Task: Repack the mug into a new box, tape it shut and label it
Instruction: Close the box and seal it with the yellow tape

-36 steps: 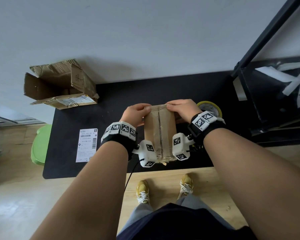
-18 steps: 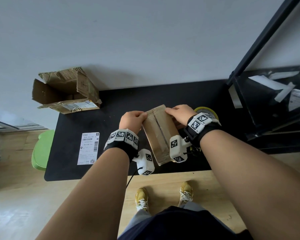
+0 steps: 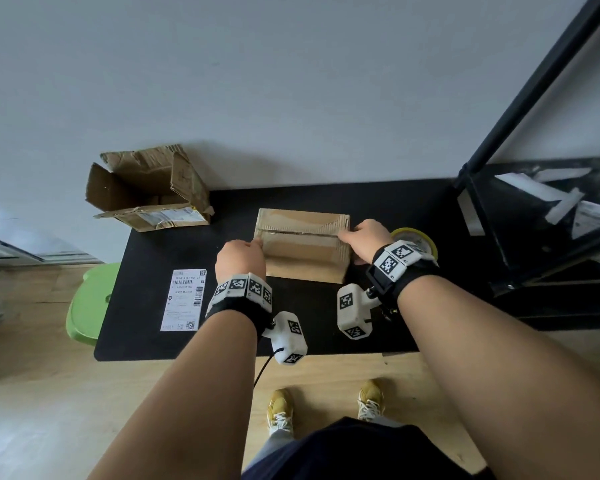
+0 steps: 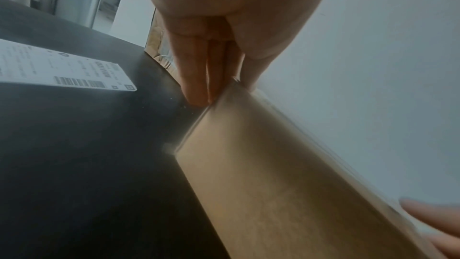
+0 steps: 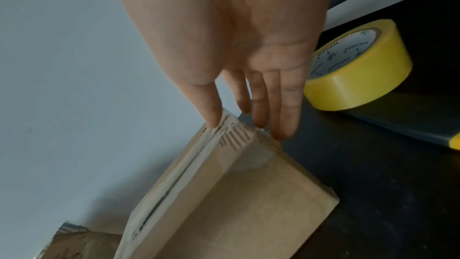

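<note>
I see a plain brown cardboard box (image 3: 302,244) on the black table (image 3: 153,334). Tape roll (image 5: 358,66): yellow, white core with small green print. Label (image 3: 183,299): white with black barcodes. Wristbands (image 3: 239,292): black, carrying white tiles with black square patterns. Stool (image 3: 89,306): green.

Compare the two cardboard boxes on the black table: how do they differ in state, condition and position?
1. The box between the hands is closed, its flaps meeting at a taped seam; the far-left box gapes open.
2. The closed box looks neat and square; the open box is torn and crumpled.
3. The left hand and right hand touch the closed box's ends; nothing touches the open box.
Both are brown corrugated cardboard.
</note>
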Action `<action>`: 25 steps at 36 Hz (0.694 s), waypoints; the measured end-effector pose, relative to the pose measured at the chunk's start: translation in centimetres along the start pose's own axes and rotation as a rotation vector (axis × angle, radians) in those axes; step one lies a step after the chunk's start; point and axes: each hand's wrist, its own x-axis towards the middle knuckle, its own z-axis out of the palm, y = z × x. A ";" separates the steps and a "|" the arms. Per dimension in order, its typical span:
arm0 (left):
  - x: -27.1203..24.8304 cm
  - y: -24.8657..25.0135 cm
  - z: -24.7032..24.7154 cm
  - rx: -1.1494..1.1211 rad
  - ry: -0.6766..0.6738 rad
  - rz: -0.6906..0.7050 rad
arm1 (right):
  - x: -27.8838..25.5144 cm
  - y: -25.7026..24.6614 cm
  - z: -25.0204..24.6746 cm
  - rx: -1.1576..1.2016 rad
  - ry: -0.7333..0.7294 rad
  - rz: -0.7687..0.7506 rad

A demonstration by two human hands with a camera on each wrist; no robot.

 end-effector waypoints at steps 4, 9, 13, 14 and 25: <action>-0.4 -0.1 0.3 0.032 -0.015 -0.003 | -0.5 -0.5 0.5 0.030 0.048 0.024; -0.4 -0.1 0.4 0.051 -0.020 0.015 | 0.1 -0.6 0.7 0.016 0.083 -0.054; -0.5 0.1 1.0 0.037 0.005 0.014 | 0.0 -0.8 0.8 -0.064 0.092 -0.130; -0.8 0.2 1.0 0.035 0.013 0.016 | 0.0 -0.8 0.8 -0.084 0.096 -0.149; -2.6 3.1 3.5 0.298 0.128 0.457 | 0.1 2.1 -1.3 -0.072 0.208 -0.119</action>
